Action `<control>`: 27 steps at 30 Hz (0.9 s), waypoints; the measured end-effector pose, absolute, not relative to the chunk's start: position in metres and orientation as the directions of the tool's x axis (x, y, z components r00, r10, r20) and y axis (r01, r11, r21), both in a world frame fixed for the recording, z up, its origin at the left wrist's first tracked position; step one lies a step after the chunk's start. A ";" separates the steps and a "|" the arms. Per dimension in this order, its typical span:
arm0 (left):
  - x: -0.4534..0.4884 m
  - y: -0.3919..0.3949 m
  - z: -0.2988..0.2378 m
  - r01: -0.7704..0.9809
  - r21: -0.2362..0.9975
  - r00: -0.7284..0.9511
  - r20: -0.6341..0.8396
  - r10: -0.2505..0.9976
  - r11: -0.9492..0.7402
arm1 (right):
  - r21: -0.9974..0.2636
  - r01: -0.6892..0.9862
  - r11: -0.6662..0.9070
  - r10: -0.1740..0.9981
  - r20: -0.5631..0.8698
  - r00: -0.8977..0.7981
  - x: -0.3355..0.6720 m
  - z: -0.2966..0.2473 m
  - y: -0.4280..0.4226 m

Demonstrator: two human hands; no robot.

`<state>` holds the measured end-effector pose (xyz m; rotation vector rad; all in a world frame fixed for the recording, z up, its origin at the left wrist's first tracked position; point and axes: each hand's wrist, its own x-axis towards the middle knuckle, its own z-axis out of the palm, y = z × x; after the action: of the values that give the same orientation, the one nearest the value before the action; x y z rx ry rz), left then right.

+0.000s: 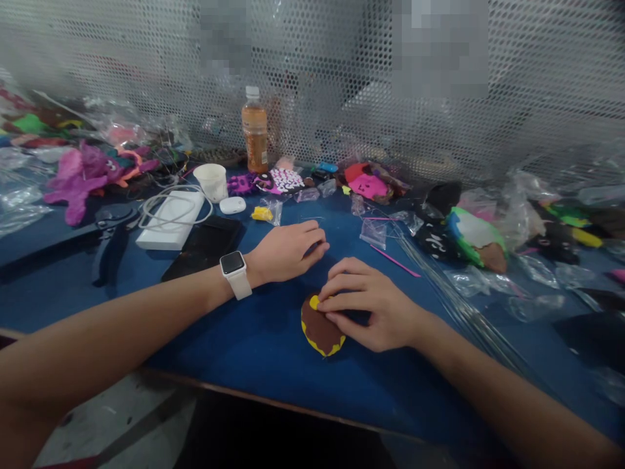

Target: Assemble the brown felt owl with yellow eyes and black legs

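A brown felt piece with a yellow rim (319, 329) lies on the blue table (254, 345) near the front edge. My right hand (371, 306) rests on its right side, fingers curled and pressing down on it. My left hand (288, 251), a white watch on its wrist, lies just behind on the table with fingers curled together at something small I cannot make out.
A white power bank with cable (168, 218), a black phone (205, 244), a white cup (212, 181), an earbud case (232, 205) and a drink bottle (254, 130) stand behind the left hand. Felt toys (83, 176) and plastic bags (374, 231) crowd the back and right; a pink stick (395, 262) and thin rods (454, 306) lie to the right.
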<state>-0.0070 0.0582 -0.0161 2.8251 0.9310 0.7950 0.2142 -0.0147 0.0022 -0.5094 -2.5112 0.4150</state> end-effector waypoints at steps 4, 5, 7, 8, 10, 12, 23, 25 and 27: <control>-0.007 0.058 -0.016 0.540 0.212 0.683 0.455 0.572 -0.814 | -0.361 0.267 0.893 0.419 0.452 -0.788 0.214 0.003 -0.015; -0.007 0.058 -0.016 0.541 0.213 0.683 0.454 0.573 -0.814 | -0.359 0.268 0.894 0.418 0.451 -0.789 0.214 0.003 -0.014; -0.007 0.058 -0.016 0.541 0.216 0.683 0.452 0.574 -0.813 | -0.359 0.268 0.894 0.416 0.443 -0.794 0.214 0.003 -0.014; -0.007 0.058 -0.016 0.541 0.216 0.684 0.451 0.574 -0.813 | -0.359 0.267 0.894 0.415 0.441 -0.796 0.214 0.004 -0.014; -0.008 0.058 -0.015 0.544 0.213 0.682 0.450 0.576 -0.812 | -0.357 0.266 0.895 0.413 0.442 -0.797 0.214 0.004 -0.014; -0.008 0.058 -0.015 0.546 0.211 0.684 0.447 0.576 -0.811 | -0.352 0.269 0.896 0.414 0.447 -0.793 0.214 0.004 -0.015; -0.006 0.058 -0.014 0.552 0.200 0.697 0.422 0.579 -0.810 | -0.344 0.299 0.890 0.422 0.374 -0.826 0.212 0.002 -0.018; -0.006 0.058 -0.014 0.551 0.201 0.695 0.427 0.579 -0.810 | -0.368 0.309 0.877 0.439 0.349 -0.828 0.212 0.001 -0.018; -0.006 0.058 -0.014 0.549 0.204 0.693 0.431 0.578 -0.811 | -0.390 0.323 0.862 0.465 0.357 -0.810 0.212 0.001 -0.018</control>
<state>-0.0063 0.0584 -0.0140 2.8354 0.9444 0.7538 0.2120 -0.0175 0.0006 -0.5792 -2.5872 0.4335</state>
